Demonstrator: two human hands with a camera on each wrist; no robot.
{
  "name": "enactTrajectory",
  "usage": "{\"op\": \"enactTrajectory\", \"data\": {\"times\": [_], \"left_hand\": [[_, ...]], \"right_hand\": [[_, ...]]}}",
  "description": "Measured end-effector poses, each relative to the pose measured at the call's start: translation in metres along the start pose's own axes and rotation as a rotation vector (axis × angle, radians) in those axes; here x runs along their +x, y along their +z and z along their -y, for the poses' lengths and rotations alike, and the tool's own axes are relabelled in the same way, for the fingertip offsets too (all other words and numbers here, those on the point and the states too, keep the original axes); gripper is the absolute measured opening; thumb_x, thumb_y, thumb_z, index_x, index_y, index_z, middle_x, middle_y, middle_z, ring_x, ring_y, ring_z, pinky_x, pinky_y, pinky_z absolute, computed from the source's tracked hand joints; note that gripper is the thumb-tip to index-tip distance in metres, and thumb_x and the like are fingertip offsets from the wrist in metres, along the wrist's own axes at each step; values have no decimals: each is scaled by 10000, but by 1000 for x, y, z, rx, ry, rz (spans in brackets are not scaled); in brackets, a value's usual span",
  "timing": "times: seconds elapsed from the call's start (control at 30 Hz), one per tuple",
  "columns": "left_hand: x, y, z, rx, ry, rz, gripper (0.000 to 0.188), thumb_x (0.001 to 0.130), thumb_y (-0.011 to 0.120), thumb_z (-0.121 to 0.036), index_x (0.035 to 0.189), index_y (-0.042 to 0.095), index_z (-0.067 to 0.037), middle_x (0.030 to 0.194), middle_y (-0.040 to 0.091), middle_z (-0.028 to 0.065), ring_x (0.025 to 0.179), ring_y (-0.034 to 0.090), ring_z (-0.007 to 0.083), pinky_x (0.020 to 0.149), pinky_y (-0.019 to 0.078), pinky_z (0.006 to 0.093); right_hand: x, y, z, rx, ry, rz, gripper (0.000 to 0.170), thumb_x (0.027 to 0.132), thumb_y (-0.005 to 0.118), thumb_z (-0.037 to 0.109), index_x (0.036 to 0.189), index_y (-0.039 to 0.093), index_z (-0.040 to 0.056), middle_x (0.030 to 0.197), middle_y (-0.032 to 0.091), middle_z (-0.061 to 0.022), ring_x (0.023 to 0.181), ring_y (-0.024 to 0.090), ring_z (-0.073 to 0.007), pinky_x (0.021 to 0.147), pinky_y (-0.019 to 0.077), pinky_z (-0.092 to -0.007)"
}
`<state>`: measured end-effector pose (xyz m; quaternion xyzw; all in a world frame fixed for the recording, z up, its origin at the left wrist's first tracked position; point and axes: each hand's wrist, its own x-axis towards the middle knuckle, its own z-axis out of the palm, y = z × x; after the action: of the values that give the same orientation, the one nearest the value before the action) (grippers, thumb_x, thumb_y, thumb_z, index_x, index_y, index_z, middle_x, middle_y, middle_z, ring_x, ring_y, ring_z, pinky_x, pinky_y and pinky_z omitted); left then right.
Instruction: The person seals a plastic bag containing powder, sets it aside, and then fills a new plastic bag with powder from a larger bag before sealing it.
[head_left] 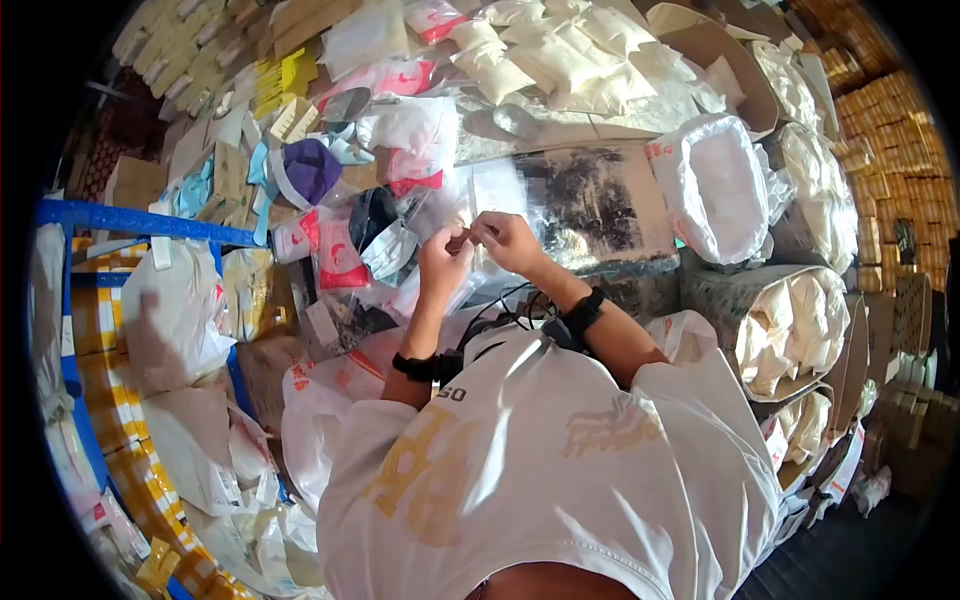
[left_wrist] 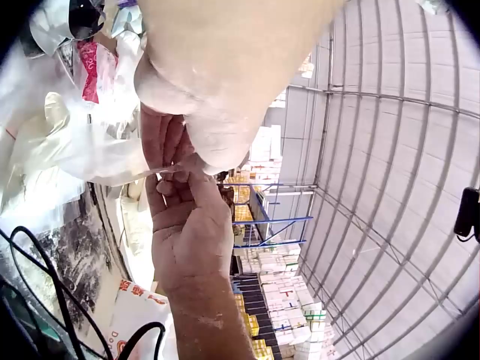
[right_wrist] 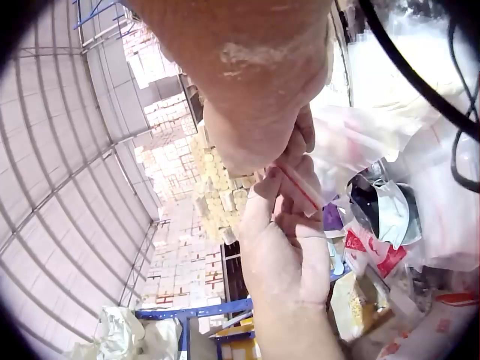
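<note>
Both hands meet in front of the chest, over the cluttered work surface. My left hand (head_left: 445, 268) and my right hand (head_left: 510, 243) pinch the edge of a clear plastic zip bag between thumbs and fingertips. A red line runs along the edge of this zip bag (right_wrist: 303, 189) in the right wrist view. In the left wrist view the rest of the zip bag (left_wrist: 101, 161) hangs away from the fingers, thin and see-through. The near hand partly hides the pinching fingertips in each wrist view.
Several filled cream-coloured bags (head_left: 575, 60) lie at the back. A white-lined open sack (head_left: 722, 190) stands at right. Red-and-white packets (head_left: 342, 255), a face mask (head_left: 390, 248) and a purple item (head_left: 308, 170) crowd the left. Black cables (head_left: 515, 308) lie near the body; a blue rack (head_left: 150, 220) borders the left.
</note>
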<state>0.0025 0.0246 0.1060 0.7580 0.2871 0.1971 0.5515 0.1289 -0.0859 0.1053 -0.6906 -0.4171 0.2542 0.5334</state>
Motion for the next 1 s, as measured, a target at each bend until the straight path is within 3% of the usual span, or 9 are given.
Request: {"op": "enactTrajectory", "data": {"times": [0.23, 0.33, 0.57, 0.6, 0.7, 0.83, 0.9, 0.93, 1.0], "left_hand": [[-4, 7, -21, 285, 72, -67, 85, 826, 680, -61, 843, 635, 9, 736, 700, 152, 693, 715, 274, 649, 536, 353], [-1, 11, -12, 268, 85, -97, 88, 825, 667, -62, 825, 619, 13, 720, 684, 164, 674, 699, 308, 627, 523, 367], [3, 9, -4, 256, 116, -113, 70, 821, 667, -48, 822, 619, 3, 716, 678, 149, 671, 696, 290, 618, 515, 364], [4, 9, -5, 248, 150, -105, 68, 824, 665, -42, 825, 614, 3, 719, 675, 149, 671, 692, 290, 616, 512, 363], [0, 8, -5, 243, 217, -66, 59, 834, 658, -26, 852, 610, 3, 735, 674, 145, 671, 687, 277, 622, 512, 357], [-5, 1, 1, 237, 186, 11, 91, 865, 640, -41, 931, 608, 12, 792, 682, 151, 704, 693, 263, 650, 528, 363], [-8, -1, 0, 242, 183, 26, 105, 872, 635, -48, 953, 603, 12, 813, 682, 159, 717, 692, 275, 652, 526, 367], [-9, -3, 1, 251, 184, 59, 94, 874, 626, -61, 887, 562, 6, 802, 636, 206, 722, 636, 383, 633, 489, 438], [-11, -4, 5, 370, 278, 38, 101, 881, 614, -72, 889, 559, 12, 795, 621, 220, 728, 608, 421, 641, 474, 462]], "right_hand": [[0, 2, -1, -59, -39, 6, 109, 892, 582, 74, 904, 641, -17, 810, 651, -177, 739, 624, -341, 690, 496, -378], [1, 7, -8, -128, -122, -65, 155, 870, 614, 119, 801, 602, -20, 709, 603, -192, 676, 615, -370, 629, 480, -417], [2, 6, -21, -201, 29, -28, 263, 830, 682, 198, 732, 563, -15, 619, 535, -200, 532, 507, -332, 537, 421, -420], [1, 3, -22, -214, 87, 42, 214, 857, 637, 178, 803, 610, -28, 663, 601, -174, 552, 554, -250, 560, 448, -381], [0, 5, -13, 85, 290, 117, 224, 900, 598, 188, 813, 614, -18, 669, 610, -142, 568, 564, -210, 572, 460, -372], [-1, 11, -22, 3, 44, 157, 243, 946, 528, 178, 810, 611, -5, 685, 612, -104, 625, 579, -183, 619, 473, -358], [0, 17, -29, 18, 25, 145, 228, 930, 528, 164, 796, 607, -3, 686, 617, -118, 631, 580, -210, 628, 472, -358], [0, 15, -27, 41, 21, 160, 222, 924, 534, 163, 796, 609, -2, 691, 621, -121, 631, 581, -216, 628, 472, -359], [1, 13, -23, 4, 52, 175, 197, 893, 556, 157, 797, 620, -3, 695, 630, -132, 632, 591, -235, 634, 480, -371]]}}
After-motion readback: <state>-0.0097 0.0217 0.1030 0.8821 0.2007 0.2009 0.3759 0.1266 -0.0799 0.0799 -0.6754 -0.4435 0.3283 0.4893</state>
